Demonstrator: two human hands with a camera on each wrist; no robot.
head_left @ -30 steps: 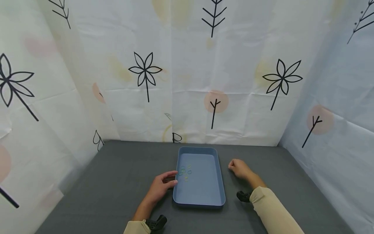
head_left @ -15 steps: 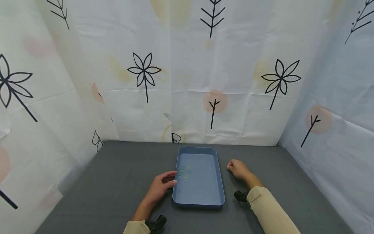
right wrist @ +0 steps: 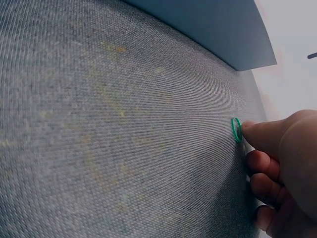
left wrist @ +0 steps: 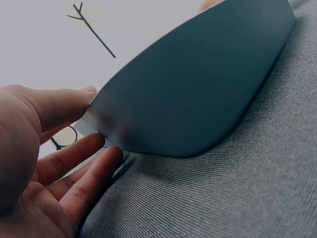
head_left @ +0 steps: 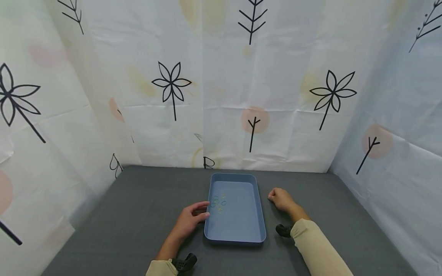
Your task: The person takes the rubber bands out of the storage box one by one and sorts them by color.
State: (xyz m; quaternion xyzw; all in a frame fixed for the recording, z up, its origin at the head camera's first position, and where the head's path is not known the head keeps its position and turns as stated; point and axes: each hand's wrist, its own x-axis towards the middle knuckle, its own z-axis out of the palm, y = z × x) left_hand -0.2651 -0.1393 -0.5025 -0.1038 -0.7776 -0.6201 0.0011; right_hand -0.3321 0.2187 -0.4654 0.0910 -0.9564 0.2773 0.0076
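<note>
The left hand (head_left: 189, 220) lay on the grey cloth-covered table (head_left: 138, 214), palm down and turned slightly inward, just beside the left long wall of the blue tray (head_left: 210, 207). In the left wrist view its thumb (left wrist: 64, 101) met the upper edge of the tray wall (left wrist: 198, 84), and its fingers (left wrist: 79, 158) were spread, nearly straight, with the tips touching the foot of that wall. Nothing was gripped; the hand rested against the tray rather than clasping it. The forearm ran back toward the body, ending in a beige sleeve (head_left: 159, 268).

The right hand (head_left: 281, 199) rested on the table near the tray's right wall but apart from it, knuckles up, fingers curled under. The right wrist view showed a small green rubber band (right wrist: 237, 129) pinched upright at the fingertips (right wrist: 257, 133), standing on edge at the cloth, well clear of the tray corner (right wrist: 247, 44). The remaining fingers were folded together into the palm. The right forearm, in a beige sleeve (head_left: 317, 249), angled in from the lower right.

Inside the tray, a cluster of small coloured rubber bands (head_left: 219, 203) lay on the floor toward its left side, close to the left hand's fingertips but separated from them by the wall.

A printed white curtain (head_left: 241, 84) enclosed the table on three sides.
</note>
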